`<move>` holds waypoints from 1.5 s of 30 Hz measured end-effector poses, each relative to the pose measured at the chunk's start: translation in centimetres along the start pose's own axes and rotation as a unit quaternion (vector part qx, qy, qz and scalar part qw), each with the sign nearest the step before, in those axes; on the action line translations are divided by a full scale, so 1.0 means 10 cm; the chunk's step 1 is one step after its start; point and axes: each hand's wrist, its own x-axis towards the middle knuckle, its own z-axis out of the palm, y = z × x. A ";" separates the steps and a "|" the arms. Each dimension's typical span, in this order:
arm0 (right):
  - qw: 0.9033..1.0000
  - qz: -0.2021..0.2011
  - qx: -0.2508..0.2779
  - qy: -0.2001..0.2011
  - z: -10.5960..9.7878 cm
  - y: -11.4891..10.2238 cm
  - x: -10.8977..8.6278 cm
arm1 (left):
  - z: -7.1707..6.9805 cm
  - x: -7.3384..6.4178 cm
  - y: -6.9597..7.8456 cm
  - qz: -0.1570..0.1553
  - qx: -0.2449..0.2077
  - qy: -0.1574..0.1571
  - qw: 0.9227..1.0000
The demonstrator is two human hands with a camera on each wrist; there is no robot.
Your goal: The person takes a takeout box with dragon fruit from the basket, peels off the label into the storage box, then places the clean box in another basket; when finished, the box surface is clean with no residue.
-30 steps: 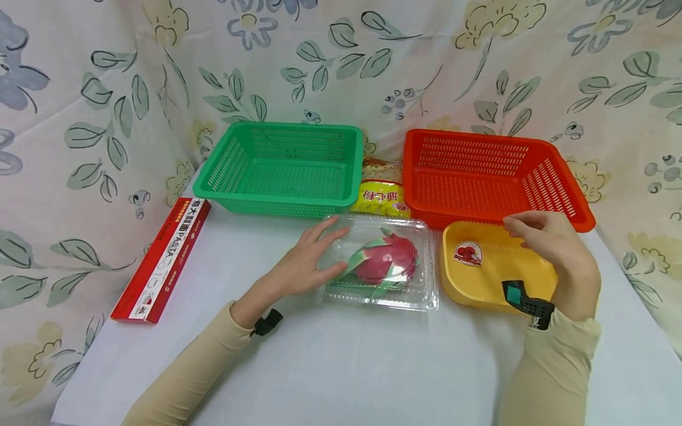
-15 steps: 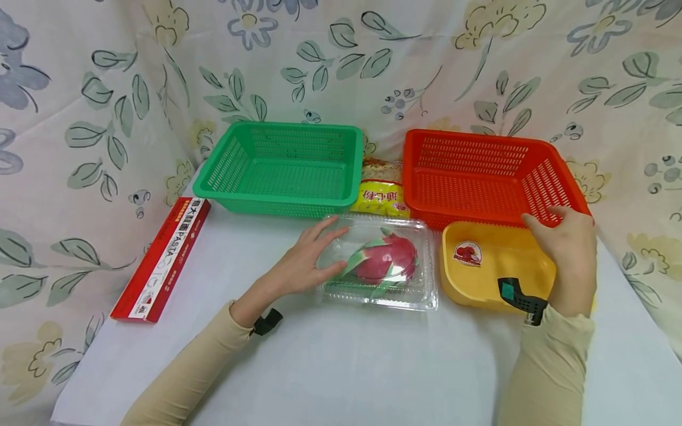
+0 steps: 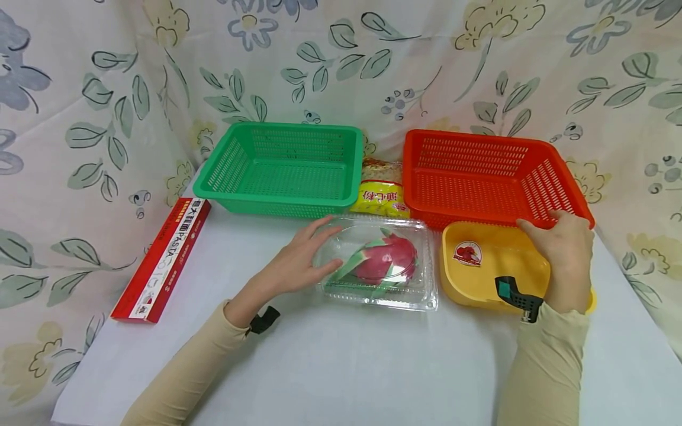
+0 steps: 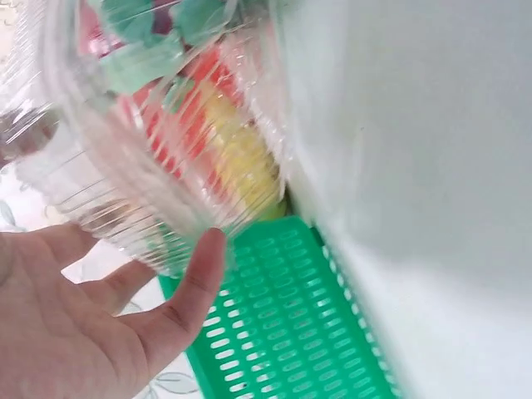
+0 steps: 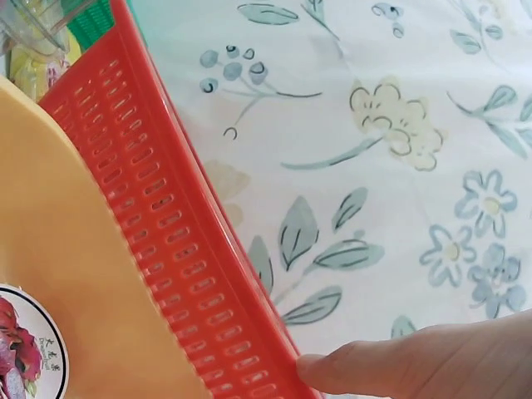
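Observation:
In the head view, a clear plastic clamshell box [image 3: 423, 299] with a pink and green dragon fruit [image 3: 391, 260] inside lies mid-table. My left hand [image 3: 298, 260] is at its left side, fingers spread; the left wrist view shows the thumb [image 4: 199, 278] right at the ridged wall. My right hand [image 3: 569, 254] is over the right side of a yellow box [image 3: 474, 287] with a round fruit label, close to the red basket [image 3: 469, 204]. Its thumb [image 5: 366, 366] is straight, the tip at the basket's rim in the right wrist view. The other fingers are mostly hidden.
A green basket [image 3: 272, 207] stands at the back left. Between the two baskets lies a yellow-labelled food packet [image 3: 385, 192]. A red pasta box [image 3: 162, 260] lies at the left. Something yellow [image 3: 592, 302] shows beside the right wrist. A floral cloth [image 3: 341, 71] hangs behind.
My right hand has moved right from over the yellow box, and its thumb and forefinger have spread apart. My left hand has shifted slightly left. The objects have stayed in place.

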 end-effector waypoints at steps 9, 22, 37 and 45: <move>1.000 -0.006 -0.016 0.004 0.00 0.01 -0.02 | -0.10 -0.07 0.06 -0.055 -0.017 -0.027 0.998; 0.999 -0.004 -0.030 -0.009 -0.01 0.02 0.02 | -0.11 -0.01 -0.08 -0.112 -0.223 -0.085 0.965; 0.999 -0.006 -0.032 -0.013 -0.02 0.04 0.02 | -0.11 0.03 -0.20 -0.144 -0.399 -0.116 0.898; 0.999 -0.009 -0.032 -0.010 -0.02 0.04 0.01 | -0.11 0.05 -0.19 -0.145 -0.415 -0.107 0.892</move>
